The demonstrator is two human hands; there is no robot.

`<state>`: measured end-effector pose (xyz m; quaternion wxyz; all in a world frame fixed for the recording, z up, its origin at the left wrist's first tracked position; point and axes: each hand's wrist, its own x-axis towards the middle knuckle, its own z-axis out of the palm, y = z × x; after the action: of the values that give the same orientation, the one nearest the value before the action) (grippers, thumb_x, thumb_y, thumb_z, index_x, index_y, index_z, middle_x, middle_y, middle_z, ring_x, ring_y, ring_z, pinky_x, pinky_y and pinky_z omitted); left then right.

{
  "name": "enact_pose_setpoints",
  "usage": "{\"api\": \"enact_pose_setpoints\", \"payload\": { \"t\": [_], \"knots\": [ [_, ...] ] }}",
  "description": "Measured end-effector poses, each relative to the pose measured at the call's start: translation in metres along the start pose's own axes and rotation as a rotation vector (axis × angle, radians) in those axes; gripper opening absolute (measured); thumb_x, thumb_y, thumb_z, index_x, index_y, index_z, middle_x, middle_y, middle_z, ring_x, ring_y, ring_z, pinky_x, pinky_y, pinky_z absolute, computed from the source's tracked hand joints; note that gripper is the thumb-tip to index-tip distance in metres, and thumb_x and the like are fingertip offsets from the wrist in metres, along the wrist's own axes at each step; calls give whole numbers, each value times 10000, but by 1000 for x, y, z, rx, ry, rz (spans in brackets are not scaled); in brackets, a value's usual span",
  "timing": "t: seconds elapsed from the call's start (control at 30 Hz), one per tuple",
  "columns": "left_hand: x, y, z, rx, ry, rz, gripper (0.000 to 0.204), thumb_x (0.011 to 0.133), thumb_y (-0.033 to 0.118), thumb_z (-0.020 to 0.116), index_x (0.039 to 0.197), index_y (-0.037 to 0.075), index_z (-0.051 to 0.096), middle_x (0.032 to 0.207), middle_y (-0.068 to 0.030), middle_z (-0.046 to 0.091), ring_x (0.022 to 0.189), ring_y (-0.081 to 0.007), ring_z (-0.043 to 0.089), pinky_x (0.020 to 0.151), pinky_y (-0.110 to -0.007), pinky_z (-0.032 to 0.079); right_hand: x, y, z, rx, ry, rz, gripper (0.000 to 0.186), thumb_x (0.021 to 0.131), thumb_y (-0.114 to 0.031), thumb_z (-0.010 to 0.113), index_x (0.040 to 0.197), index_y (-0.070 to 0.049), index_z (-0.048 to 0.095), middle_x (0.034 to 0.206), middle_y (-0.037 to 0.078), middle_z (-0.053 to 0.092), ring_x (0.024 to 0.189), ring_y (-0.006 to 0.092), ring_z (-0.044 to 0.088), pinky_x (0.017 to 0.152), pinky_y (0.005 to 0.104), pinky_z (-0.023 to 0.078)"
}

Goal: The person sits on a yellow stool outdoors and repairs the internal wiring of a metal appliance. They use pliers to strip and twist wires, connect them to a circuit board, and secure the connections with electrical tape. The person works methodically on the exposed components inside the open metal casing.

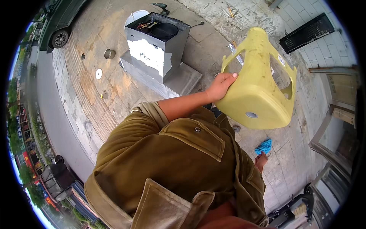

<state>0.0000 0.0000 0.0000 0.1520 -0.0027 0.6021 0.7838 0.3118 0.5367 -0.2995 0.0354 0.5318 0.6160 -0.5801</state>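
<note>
My left hand [224, 84] grips a yellow plastic stool [263, 101] near one corner of its seat; the stool is tilted on its side, legs pointing up in the picture. Low at my right, my right hand [261, 158] holds a bright blue cloth [264, 146] in closed fingers. Ahead of me a grey metal box unit [169, 57], with a black round opening and loose wires on top and torn white covering on its front, stands on a wide silver metal piece [188, 80].
A drill [162, 8], metal ring [109, 54] and white disc [98, 73] lie on the pavement [118, 107]. A black grille [305, 32] is at the right wall. A parked car [57, 21] and three-wheeler [57, 175] are left; a scooter [293, 212] stands lower right.
</note>
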Motion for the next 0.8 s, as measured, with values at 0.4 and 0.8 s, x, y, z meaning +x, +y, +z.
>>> {"api": "enact_pose_setpoints", "payload": {
  "t": [0.4, 0.8],
  "knots": [
    [301, 125, -47, -451, 244, 231, 485, 1019, 389, 441, 864, -19, 653, 751, -13, 630, 664, -76, 540, 625, -257, 453, 21, -528, 350, -70, -422, -391, 228, 1023, -239, 462, 975, -44, 570, 585, -51, 333, 455, 58, 265, 417, 229, 225],
    [509, 181, -277, -458, 505, 258, 485, 1020, 385, 441, 893, -29, 659, 781, -23, 653, 693, -70, 563, 651, -246, 464, 54, -636, 584, -608, -418, -158, 271, 992, -250, 471, 1003, 9, 549, 575, -35, 363, 408, 69, 315, 375, 237, 258]
  ]
}}
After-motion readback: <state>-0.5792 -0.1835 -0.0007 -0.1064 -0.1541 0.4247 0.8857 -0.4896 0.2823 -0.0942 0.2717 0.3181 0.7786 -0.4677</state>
